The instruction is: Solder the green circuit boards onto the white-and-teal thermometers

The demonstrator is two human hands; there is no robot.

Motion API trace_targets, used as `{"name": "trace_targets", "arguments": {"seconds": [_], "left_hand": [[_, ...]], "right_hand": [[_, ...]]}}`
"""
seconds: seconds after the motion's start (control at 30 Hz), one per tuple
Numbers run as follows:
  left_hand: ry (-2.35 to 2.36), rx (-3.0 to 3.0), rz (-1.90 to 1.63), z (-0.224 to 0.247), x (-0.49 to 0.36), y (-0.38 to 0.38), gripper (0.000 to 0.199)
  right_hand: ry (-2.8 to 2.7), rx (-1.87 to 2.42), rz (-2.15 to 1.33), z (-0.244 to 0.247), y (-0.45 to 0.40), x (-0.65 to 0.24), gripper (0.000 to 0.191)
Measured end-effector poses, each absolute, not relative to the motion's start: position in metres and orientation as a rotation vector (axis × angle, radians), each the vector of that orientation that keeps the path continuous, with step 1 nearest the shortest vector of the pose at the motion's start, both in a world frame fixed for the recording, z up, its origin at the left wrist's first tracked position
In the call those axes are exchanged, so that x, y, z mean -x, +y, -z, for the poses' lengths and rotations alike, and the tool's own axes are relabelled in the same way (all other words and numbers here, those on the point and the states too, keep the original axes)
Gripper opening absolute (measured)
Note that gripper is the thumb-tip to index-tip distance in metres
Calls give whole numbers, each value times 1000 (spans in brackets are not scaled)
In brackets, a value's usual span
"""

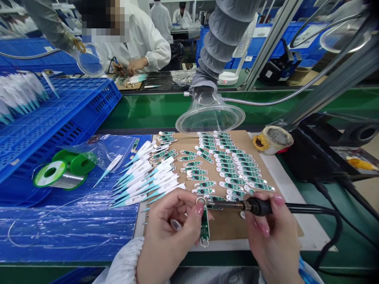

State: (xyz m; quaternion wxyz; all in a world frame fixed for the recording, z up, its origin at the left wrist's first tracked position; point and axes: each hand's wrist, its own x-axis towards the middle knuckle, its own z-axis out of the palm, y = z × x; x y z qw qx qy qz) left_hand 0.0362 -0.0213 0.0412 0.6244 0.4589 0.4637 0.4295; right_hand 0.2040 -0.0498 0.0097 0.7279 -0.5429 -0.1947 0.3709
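Note:
Pinched in my left hand [174,228] is a small green circuit board [204,227], hanging upright with its round end at the top by my thumb. My right hand [274,232] grips a soldering iron [257,206] by its black handle. The iron's metal tip points left and meets the top of the board, or lies just in front of it; I cannot tell which. Beyond my hands, rows of similar circuit boards [227,165] with white round ends lie on a brown board [263,165]. A pile of white and teal thermometer bodies [160,179] lies left of them.
A clear fume hood [210,118] hangs above the boards. Left are a solder wire spool [71,180], a loose thermometer body [109,169] and blue crates [74,98]. A round sponge-like holder [274,140] stands right; the iron's cord [316,209] trails there. A co-worker [139,39] works opposite.

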Motion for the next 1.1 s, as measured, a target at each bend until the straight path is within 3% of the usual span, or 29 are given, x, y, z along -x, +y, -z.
{"name": "trace_targets", "arguments": {"seconds": [0.67,1.1], "left_hand": [[1079,-1242,-934,-37,-34,-19,20],[1143,-1395,-956,-38,-36,-21,9]], "right_hand": [[-425,1172,-866,-18,-45,-215,30],[-473,1237,-904,-8,-45,-218,33]]}}
